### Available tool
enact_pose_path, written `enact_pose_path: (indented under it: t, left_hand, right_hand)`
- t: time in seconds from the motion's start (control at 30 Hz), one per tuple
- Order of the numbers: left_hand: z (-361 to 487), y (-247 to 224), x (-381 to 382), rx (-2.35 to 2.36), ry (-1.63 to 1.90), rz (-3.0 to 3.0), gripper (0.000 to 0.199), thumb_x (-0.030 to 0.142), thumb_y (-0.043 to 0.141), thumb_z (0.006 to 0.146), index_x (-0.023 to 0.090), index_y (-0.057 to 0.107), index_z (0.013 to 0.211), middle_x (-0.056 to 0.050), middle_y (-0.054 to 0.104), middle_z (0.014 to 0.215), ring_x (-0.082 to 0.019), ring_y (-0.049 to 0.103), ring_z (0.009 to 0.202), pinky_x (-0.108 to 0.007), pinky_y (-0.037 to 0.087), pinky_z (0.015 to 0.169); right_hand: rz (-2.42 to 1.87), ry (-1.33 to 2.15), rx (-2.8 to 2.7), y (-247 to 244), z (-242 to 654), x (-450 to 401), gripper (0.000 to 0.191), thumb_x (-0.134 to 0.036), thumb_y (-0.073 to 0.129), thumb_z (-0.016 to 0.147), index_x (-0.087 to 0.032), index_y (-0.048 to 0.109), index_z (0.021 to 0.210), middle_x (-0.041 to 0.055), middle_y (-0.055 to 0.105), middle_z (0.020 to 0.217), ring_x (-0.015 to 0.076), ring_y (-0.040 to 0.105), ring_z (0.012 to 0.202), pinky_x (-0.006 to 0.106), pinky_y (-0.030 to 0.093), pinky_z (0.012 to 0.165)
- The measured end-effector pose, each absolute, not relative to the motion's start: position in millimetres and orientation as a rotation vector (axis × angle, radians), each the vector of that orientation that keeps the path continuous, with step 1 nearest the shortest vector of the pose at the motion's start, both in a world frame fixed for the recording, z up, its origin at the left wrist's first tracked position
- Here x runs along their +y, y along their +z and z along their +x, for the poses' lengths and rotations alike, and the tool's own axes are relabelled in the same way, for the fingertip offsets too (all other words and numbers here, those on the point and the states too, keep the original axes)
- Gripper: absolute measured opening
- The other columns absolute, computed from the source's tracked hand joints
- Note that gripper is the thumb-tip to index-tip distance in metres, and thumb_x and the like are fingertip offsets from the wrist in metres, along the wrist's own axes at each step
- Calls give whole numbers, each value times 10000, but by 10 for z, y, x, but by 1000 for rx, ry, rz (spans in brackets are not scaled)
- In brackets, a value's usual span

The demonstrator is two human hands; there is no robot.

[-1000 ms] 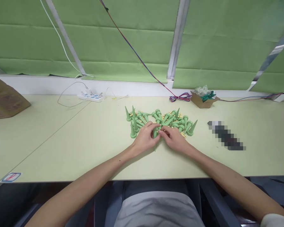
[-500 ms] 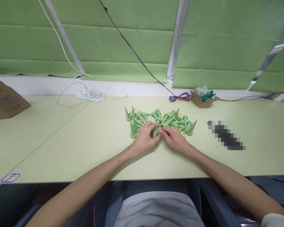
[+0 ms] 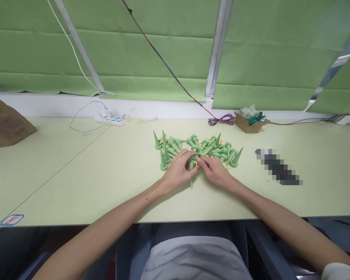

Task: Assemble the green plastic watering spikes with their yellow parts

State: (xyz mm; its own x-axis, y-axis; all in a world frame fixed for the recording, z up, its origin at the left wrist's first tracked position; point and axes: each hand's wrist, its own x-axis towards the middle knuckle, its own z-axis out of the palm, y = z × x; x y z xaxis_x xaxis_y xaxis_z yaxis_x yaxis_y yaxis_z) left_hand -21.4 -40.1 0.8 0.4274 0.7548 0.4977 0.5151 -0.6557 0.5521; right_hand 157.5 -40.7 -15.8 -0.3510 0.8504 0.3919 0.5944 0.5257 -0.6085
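Observation:
My left hand is wrapped round a green plastic watering spike, its thin tip pointing down toward the table's front edge. Close against it on the right is my right hand, thumb and forefinger pinched together at the spike's upper part. Whatever those fingertips hold is too small and covered to make out. Just beyond both hands lies a pile of similar green spikes, some standing on their wide ends, others on their sides. Small yellow pieces are scattered under and among them.
A power strip and a bundle of red and blue wire lie along the back. Near the wire stands a small cardboard box with plastic wrap. A blurred dark object is at right, brown cardboard at far left.
Hardly anything differs. My hands and the held spike have shifted very slightly to the right, with the grip kept; the pile is unchanged.

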Motion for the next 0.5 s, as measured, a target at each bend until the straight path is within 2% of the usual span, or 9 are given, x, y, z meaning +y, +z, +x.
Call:
enact_pose_path:
  t: [0.5]
  left_hand:
    - [-215, 9, -407, 1076, 1067, 2376, 294, 226, 598, 848, 180, 606, 1138, -48, 624, 1000, -126, 553, 695, -274, 497, 675]
  right_hand:
    - [-1171, 480, -2077, -159, 1566, -410, 393, -365, 330, 1030, -209, 401, 677, -26, 478, 589, 134, 421, 540, 277, 282, 566]
